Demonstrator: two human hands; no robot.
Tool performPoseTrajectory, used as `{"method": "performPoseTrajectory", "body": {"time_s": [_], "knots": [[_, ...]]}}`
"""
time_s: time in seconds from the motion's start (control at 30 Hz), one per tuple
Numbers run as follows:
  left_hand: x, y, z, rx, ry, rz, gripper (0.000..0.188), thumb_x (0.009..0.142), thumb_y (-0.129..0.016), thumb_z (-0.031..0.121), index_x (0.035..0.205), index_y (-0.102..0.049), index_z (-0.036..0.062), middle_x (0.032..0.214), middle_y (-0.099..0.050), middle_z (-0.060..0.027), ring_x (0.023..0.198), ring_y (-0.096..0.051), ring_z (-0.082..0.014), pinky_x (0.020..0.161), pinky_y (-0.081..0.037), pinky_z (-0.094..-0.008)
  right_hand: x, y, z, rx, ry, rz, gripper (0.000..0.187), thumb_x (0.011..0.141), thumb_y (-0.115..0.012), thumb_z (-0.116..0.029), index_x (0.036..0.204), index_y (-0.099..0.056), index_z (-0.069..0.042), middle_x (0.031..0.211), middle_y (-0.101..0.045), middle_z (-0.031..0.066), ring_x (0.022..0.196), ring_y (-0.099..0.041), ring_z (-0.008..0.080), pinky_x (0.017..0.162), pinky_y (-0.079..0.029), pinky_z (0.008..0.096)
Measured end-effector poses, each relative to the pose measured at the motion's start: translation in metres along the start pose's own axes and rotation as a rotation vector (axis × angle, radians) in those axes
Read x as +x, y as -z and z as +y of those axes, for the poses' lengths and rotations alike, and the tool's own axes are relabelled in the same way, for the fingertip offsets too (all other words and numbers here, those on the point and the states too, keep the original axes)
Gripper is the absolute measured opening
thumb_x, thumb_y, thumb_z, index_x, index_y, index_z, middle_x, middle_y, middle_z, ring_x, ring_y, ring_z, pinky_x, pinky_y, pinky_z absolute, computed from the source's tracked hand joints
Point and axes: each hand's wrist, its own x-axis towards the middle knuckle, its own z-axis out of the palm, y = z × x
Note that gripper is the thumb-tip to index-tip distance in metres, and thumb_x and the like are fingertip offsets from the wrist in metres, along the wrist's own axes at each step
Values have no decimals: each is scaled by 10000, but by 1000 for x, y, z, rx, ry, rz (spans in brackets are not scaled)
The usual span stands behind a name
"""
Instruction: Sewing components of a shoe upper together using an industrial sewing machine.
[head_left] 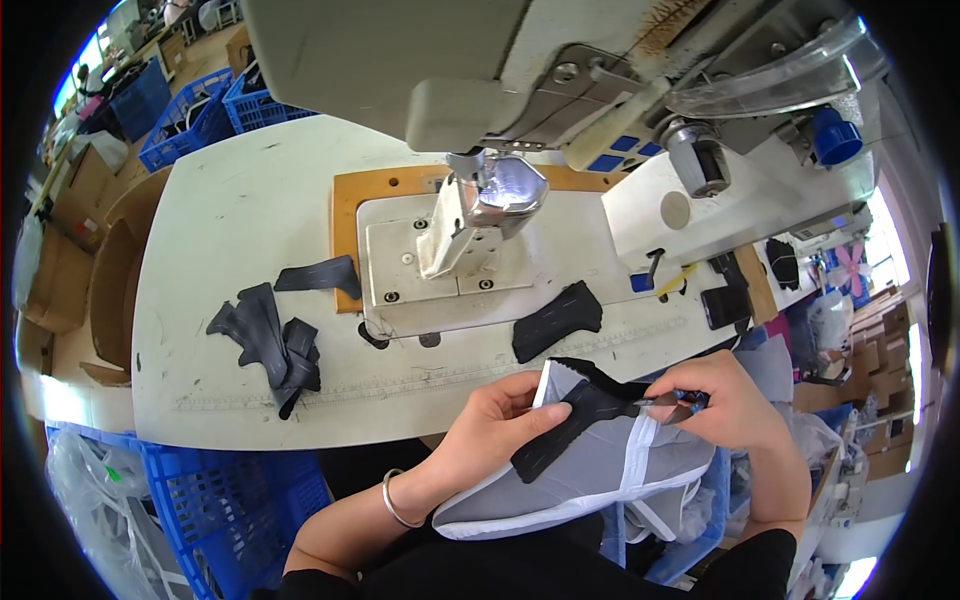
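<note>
My left hand (488, 432), with a bangle on its wrist, pinches a black fabric piece (592, 404) together with a grey sewn piece (580, 478) edged in white. The thumb presses on the black piece from above. In my right hand (728, 402) is a small pair of thread snips (662, 403) with blue on the handle. Their metal tips touch or lie very near the right end of the black piece. Most of the grey piece hangs over my lap, below the table's front edge.
The sewing machine's post (455, 222) stands ahead on the white table (225, 215). A black cut piece (556, 321) lies near my hands, and several overlap in a dark pile (268, 340) at left. A blue crate (235, 510) sits lower left. A dark phone-like object (724, 307) lies right.
</note>
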Motion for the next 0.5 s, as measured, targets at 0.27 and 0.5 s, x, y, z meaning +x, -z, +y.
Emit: {"method": "performPoseTrajectory", "body": {"time_s": [0.27, 0.5], "knots": [[9, -8, 6, -37, 131, -22, 305, 976, -606, 106, 1243, -589, -39, 1086, -675, -55, 933, -624, -82, 843, -518, -242, -10, 12, 10, 69, -5, 79, 199, 753, -768, -46, 937, -703, -10, 745, -673, 56, 655, -578, 119, 627, -449, 252], [5, -4, 11, -138, 249, -88, 356, 977, -624, 181, 1261, -585, -31, 1057, -676, -37, 935, -610, -69, 840, -507, -234, -22, 26, 12, 70, -136, 173, 159, 775, -753, -44, 921, -699, -10, 742, -667, 74, 669, -592, 133, 641, -449, 237]]}}
